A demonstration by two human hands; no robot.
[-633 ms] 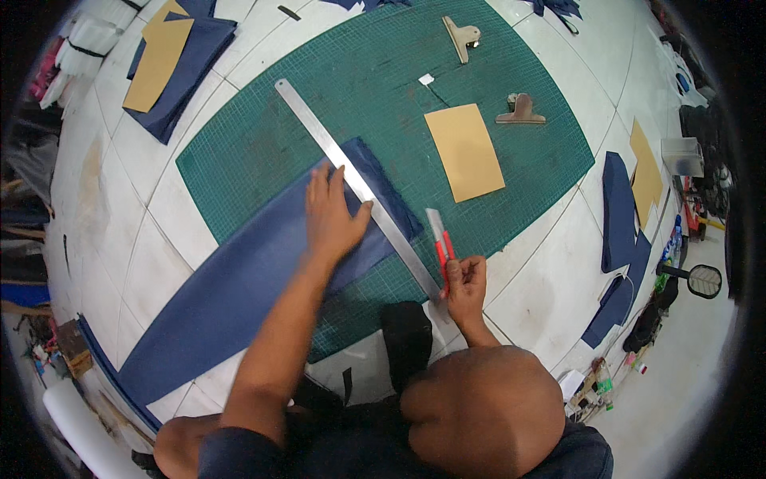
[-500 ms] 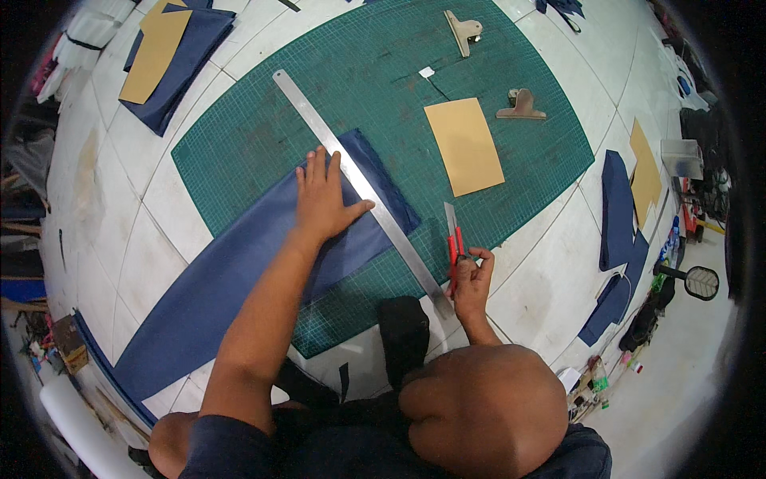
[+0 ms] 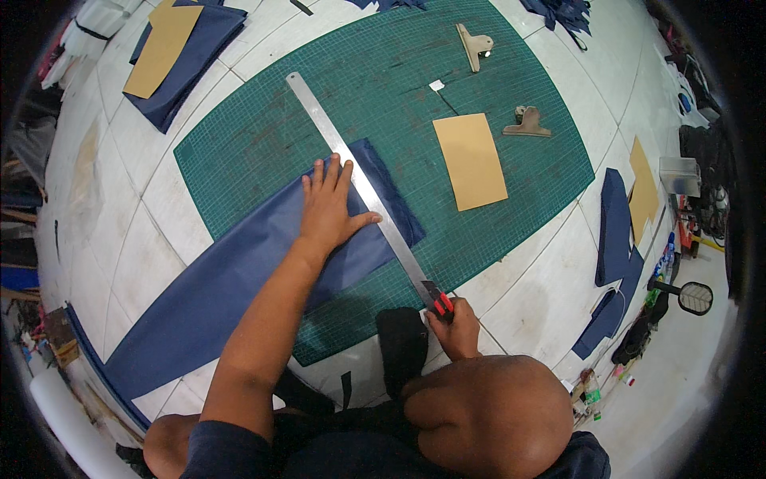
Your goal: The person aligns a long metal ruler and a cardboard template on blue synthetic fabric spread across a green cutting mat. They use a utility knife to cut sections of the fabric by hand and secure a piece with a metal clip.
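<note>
Navy blue fabric (image 3: pixel 231 275) stretches from the lower left onto a green cutting mat (image 3: pixel 263 152). Across its right end lies a long steel ruler (image 3: pixel 368 193), slanting from upper left to lower right. My left hand (image 3: pixel 329 209) is spread flat on the fabric, its fingertips and thumb reaching the ruler's left edge. A red and black utility knife (image 3: pixel 441 303) is gripped in my right hand (image 3: pixel 458 329), near the ruler's lower end. I cannot make out its blade against the ruler.
On the mat are a tan card piece (image 3: pixel 471 162) and two metal clips (image 3: pixel 475 48). More navy fabric with tan card (image 3: pixel 165 52) lies at the upper left. Cut navy pieces (image 3: pixel 613 231) lie on the right tiles. My right knee (image 3: pixel 499 415) rises beside my right hand.
My right hand has moved down and left, bringing the knife from beside the ruler to its lower end. My left hand stays pressed on the fabric. The whole view has shifted slightly.
</note>
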